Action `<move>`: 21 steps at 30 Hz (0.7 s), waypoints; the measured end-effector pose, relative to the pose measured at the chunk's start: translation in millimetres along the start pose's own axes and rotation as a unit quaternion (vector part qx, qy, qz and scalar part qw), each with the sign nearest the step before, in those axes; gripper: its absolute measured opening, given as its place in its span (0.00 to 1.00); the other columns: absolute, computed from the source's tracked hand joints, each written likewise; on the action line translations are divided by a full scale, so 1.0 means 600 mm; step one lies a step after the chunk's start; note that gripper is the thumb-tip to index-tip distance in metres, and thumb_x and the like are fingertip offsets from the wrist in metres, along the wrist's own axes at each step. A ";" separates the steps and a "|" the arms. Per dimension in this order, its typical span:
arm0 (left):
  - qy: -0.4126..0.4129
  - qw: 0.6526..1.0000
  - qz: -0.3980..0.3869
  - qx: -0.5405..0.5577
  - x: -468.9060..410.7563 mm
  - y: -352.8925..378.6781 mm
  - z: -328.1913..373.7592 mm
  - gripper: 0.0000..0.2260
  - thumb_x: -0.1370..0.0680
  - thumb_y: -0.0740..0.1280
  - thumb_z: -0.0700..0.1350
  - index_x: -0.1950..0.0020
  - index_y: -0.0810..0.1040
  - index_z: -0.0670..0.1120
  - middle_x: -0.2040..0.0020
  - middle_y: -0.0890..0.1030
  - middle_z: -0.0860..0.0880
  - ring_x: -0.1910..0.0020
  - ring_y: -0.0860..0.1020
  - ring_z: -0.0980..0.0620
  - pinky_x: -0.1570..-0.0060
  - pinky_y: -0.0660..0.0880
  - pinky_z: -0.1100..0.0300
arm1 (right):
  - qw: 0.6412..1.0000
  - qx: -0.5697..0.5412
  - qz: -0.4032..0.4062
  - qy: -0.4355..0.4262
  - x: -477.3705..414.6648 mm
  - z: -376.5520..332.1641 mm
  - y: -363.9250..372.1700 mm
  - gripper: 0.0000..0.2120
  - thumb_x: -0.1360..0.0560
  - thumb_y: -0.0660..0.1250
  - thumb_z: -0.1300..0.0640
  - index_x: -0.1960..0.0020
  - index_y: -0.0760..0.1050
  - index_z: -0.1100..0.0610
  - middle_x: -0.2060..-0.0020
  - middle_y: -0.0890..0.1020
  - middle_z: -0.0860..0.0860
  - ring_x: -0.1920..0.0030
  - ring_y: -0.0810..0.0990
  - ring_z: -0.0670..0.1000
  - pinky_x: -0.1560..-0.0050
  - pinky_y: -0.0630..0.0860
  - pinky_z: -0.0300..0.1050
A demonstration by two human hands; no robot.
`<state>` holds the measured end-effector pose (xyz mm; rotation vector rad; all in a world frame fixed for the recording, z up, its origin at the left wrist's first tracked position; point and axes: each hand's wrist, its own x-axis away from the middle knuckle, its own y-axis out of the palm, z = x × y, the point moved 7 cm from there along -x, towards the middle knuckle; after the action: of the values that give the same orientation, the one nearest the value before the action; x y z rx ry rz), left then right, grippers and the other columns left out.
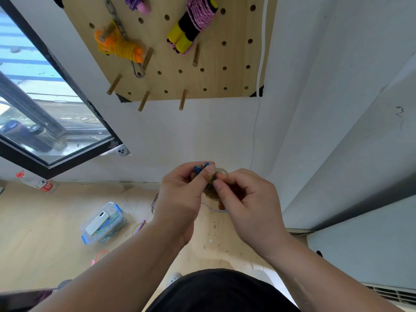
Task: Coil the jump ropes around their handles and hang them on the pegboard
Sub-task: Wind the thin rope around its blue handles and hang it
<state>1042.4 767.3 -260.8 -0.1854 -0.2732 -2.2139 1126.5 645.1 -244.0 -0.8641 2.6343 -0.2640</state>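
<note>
Black shirt [222, 289] fills the bottom edge, with two bare forearms reaching forward from it. The left hand [180, 194] and right hand [247, 199] meet in mid-air, in front of a white wall. Between them is the rope [210, 192], a dull olive bundle wound tight. The left hand's fingers are curled round it, and blue handles [200, 168] poke out above them. The right thumb and forefinger pinch a pale loop [221, 172] of rope at the top of the bundle. A thin cord [211, 207] trails below the hands.

Higher on the wall hangs a wooden pegboard [202, 64]. An orange and yellow coil [119, 46] hangs near its left edge. A pink coil [193, 21] with yellow-and-black handles hangs near the top edge, with a purple coil [135, 2] beside it. Bare pegs [182, 99] stick out along the bottom edge.

On the wooden floor [45, 233], left of the hands, sits a clear box [112, 216] with blue clips. A bottle [36, 183] lies against the wall under a window [45, 109].
</note>
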 end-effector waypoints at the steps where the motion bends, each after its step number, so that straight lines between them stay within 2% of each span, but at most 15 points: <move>1: 0.001 1.000 -0.004 -0.013 -0.001 0.000 -0.002 0.05 0.21 0.70 0.39 0.49 0.85 0.41 0.57 0.85 0.42 0.58 0.83 0.50 0.56 0.81 0.57 | 0.999 -0.035 -0.005 0.028 0.002 0.005 0.004 0.05 0.22 0.71 0.58 0.57 0.83 0.55 0.68 0.80 0.48 0.63 0.80 0.50 0.63 0.76 0.40; 2: 0.000 1.000 -0.013 -0.027 -0.001 0.002 -0.003 0.05 0.21 0.70 0.39 0.49 0.84 0.41 0.56 0.85 0.41 0.57 0.82 0.47 0.55 0.80 0.53 | 0.995 -0.078 -0.010 0.060 0.004 0.010 0.006 0.05 0.22 0.71 0.59 0.57 0.83 0.56 0.69 0.81 0.50 0.65 0.81 0.50 0.63 0.77 0.42; 5: -0.022 0.998 -0.051 -0.037 0.004 0.011 -0.012 0.06 0.18 0.67 0.42 0.47 0.81 0.40 0.57 0.83 0.40 0.62 0.80 0.45 0.64 0.78 0.53 | 0.972 -0.192 -0.030 0.130 0.010 0.018 0.010 0.05 0.22 0.70 0.62 0.54 0.84 0.59 0.70 0.82 0.52 0.69 0.81 0.50 0.65 0.78 0.40; 10: -0.015 0.986 -0.086 -0.139 0.010 0.018 -0.014 0.12 0.15 0.61 0.48 0.49 0.79 0.42 0.66 0.77 0.43 0.70 0.76 0.49 0.69 0.77 0.57 | 0.940 -0.278 -0.061 0.190 0.012 0.028 0.021 0.06 0.22 0.68 0.67 0.50 0.80 0.57 0.69 0.78 0.54 0.72 0.78 0.52 0.68 0.78 0.45; 14: -0.009 0.957 -0.088 -0.277 0.004 0.005 -0.026 0.16 0.15 0.59 0.53 0.56 0.82 0.52 0.64 0.82 0.45 0.64 0.80 0.50 0.59 0.80 0.47 | 0.931 -0.264 -0.133 0.214 0.010 0.030 0.024 0.03 0.20 0.67 0.64 0.53 0.79 0.59 0.71 0.77 0.55 0.74 0.74 0.52 0.72 0.74 0.44; 16: -0.022 0.942 -0.084 -0.324 0.009 -0.004 -0.032 0.18 0.16 0.60 0.55 0.59 0.81 0.49 0.62 0.83 0.41 0.65 0.79 0.49 0.57 0.80 0.43 | 0.939 -0.230 -0.153 0.205 0.003 0.034 0.016 0.07 0.20 0.68 0.60 0.57 0.80 0.60 0.72 0.76 0.54 0.75 0.72 0.51 0.73 0.72 0.43; 18: -0.036 0.937 -0.098 -0.332 0.016 -0.009 -0.033 0.22 0.18 0.61 0.58 0.57 0.80 0.42 0.59 0.81 0.35 0.65 0.79 0.44 0.56 0.80 0.39 | 0.954 -0.179 -0.158 0.182 -0.010 0.035 0.002 0.08 0.21 0.69 0.59 0.58 0.82 0.59 0.72 0.76 0.52 0.73 0.72 0.50 0.71 0.72 0.43; 21: -0.049 0.935 -0.132 -0.326 0.028 -0.010 -0.025 0.25 0.18 0.60 0.59 0.54 0.79 0.37 0.60 0.81 0.34 0.67 0.80 0.46 0.59 0.81 0.44 | 0.964 -0.121 -0.185 0.144 -0.024 0.028 -0.013 0.07 0.21 0.69 0.59 0.58 0.84 0.55 0.70 0.78 0.49 0.69 0.75 0.48 0.66 0.75 0.43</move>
<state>1026.8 754.2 -272.5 -0.6529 0.4230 -2.4947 1148.2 646.5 -253.4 -1.5095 2.7893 -0.1715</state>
